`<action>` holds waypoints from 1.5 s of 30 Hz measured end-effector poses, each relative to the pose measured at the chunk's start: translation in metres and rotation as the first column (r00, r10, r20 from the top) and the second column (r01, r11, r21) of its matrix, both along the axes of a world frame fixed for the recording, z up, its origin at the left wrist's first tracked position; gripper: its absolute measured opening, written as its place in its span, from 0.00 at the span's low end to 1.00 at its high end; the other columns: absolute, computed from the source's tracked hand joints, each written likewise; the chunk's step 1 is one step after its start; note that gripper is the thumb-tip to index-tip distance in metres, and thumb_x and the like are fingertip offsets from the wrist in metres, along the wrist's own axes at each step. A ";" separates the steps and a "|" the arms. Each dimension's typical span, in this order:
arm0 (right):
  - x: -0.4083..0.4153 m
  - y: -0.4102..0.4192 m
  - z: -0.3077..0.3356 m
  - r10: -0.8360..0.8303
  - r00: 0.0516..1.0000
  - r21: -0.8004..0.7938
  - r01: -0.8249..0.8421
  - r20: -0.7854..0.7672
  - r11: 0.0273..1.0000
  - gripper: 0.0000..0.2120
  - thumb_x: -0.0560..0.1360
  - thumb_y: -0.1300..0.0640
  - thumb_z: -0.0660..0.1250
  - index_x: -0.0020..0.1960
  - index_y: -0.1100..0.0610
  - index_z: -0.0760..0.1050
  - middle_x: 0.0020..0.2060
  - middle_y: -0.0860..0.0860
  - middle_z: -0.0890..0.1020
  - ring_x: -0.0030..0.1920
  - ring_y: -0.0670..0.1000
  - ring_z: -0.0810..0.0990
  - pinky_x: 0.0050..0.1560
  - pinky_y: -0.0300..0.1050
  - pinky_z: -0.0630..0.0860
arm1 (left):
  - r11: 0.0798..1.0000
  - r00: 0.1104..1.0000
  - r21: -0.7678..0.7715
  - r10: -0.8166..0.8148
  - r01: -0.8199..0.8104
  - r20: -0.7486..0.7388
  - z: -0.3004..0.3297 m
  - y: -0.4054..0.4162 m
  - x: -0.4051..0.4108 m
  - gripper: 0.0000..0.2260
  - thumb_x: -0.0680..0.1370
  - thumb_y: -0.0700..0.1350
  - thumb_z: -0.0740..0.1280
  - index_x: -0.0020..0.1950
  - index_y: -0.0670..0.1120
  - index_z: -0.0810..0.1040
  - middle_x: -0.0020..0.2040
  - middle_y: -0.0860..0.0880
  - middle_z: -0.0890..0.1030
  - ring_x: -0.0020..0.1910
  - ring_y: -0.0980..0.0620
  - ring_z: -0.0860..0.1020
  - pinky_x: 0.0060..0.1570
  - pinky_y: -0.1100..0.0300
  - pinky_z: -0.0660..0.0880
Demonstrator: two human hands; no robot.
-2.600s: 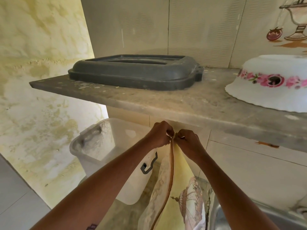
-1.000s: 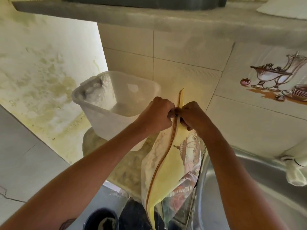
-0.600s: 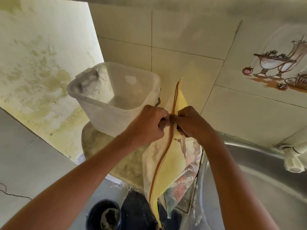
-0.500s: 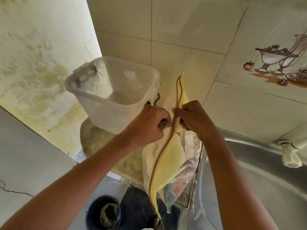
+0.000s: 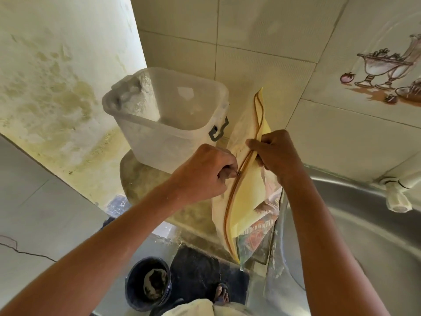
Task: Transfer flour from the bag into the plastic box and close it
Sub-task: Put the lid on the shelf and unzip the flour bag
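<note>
On bag point(image 5: 247, 197), print too blurred to read.

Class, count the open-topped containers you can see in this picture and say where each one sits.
2. The clear plastic box stands on the counter beside the bag, lid off. A black bucket stands on the floor below the counter. Others may lie out of view.

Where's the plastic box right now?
In the head view the plastic box stands open, upper centre-left on the counter ledge, against the tiled wall and just left of the flour bag both hands hold.
</note>
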State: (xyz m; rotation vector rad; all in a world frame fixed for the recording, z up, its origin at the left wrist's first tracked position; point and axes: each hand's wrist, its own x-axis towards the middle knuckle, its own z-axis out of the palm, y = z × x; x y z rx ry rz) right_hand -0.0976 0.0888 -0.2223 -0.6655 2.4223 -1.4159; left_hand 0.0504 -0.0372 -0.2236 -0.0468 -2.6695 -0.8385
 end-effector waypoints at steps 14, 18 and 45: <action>0.055 0.017 0.017 -0.010 1.000 0.307 0.010 -0.002 0.952 0.23 0.75 0.43 0.74 0.33 0.62 0.80 0.21 0.49 0.79 0.17 0.43 0.71 0.25 0.37 0.69 | 0.996 0.999 0.078 -0.029 0.032 -0.035 -0.015 0.000 0.037 0.07 0.75 0.30 0.70 0.43 0.39 0.84 0.41 0.49 0.85 0.38 0.58 0.82 0.41 0.63 0.81; 0.078 0.013 0.000 0.059 0.991 0.481 -0.110 0.120 0.870 0.22 0.76 0.45 0.71 0.34 0.62 0.80 0.23 0.52 0.80 0.21 0.46 0.72 0.31 0.41 0.73 | 0.998 0.995 0.045 -0.040 0.044 -0.089 -0.021 0.004 0.037 0.06 0.74 0.30 0.71 0.41 0.40 0.84 0.39 0.50 0.84 0.33 0.59 0.77 0.37 0.72 0.72; 0.021 0.042 -0.015 0.271 0.958 -0.066 -0.266 0.090 0.962 0.24 0.80 0.54 0.68 0.26 0.57 0.72 0.21 0.54 0.76 0.21 0.51 0.69 0.29 0.43 0.67 | 0.897 0.930 0.244 0.356 -0.369 0.094 0.003 0.045 0.043 0.07 0.77 0.49 0.76 0.44 0.50 0.80 0.40 0.57 0.83 0.40 0.58 0.82 0.38 0.67 0.76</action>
